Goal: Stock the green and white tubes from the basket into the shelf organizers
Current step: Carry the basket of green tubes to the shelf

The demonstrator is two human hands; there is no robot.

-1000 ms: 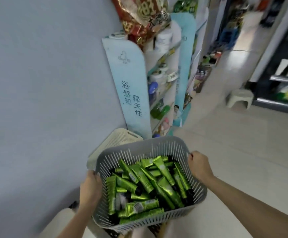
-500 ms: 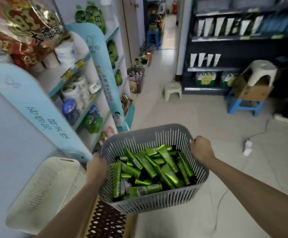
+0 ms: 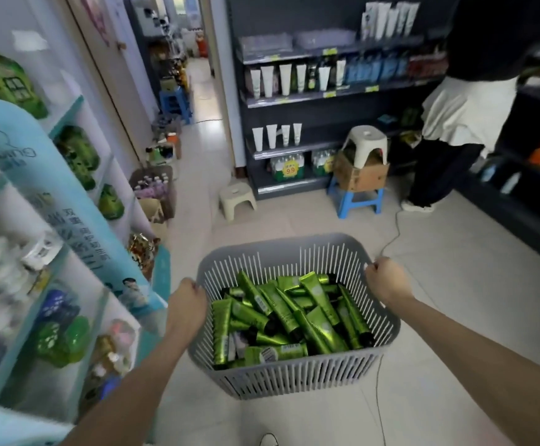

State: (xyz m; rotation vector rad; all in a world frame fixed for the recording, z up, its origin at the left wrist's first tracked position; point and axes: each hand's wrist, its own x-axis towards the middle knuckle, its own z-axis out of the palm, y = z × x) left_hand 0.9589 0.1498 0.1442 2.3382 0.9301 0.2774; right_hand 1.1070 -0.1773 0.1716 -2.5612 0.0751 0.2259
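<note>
Head camera looks down on two bare forearms holding a grey slotted plastic basket point(image 3: 294, 378) above a pale tiled floor point(image 3: 455, 317). The left hand point(image 3: 186, 304) grips the basket's left rim, its fingers point(image 3: 194, 284) curled tightly over the edge. The right hand point(image 3: 387, 280) grips the right rim, fingers point(image 3: 373, 268) curled round it the same way. Inside the basket lies a loose heap of shiny green tubes with dark caps point(image 3: 281, 317), pointing every way. Left of the basket stands a teal and white display shelf point(image 3: 78, 226) of jars and green pouches, blurred. Beyond the basket sits a low beige plastic stool point(image 3: 237, 199). Beyond it and to the right, a blue plastic stool point(image 3: 357, 197) carries a brown cardboard box point(image 3: 360, 175) with a white round stool point(image 3: 365, 144) on top. Farther beyond the basket is a dark shelf unit point(image 3: 294, 117) with upright white tubes point(image 3: 276, 80). Far right of the basket, a person in dark and white clothes point(image 3: 468, 107) stands at the shelves.
</note>
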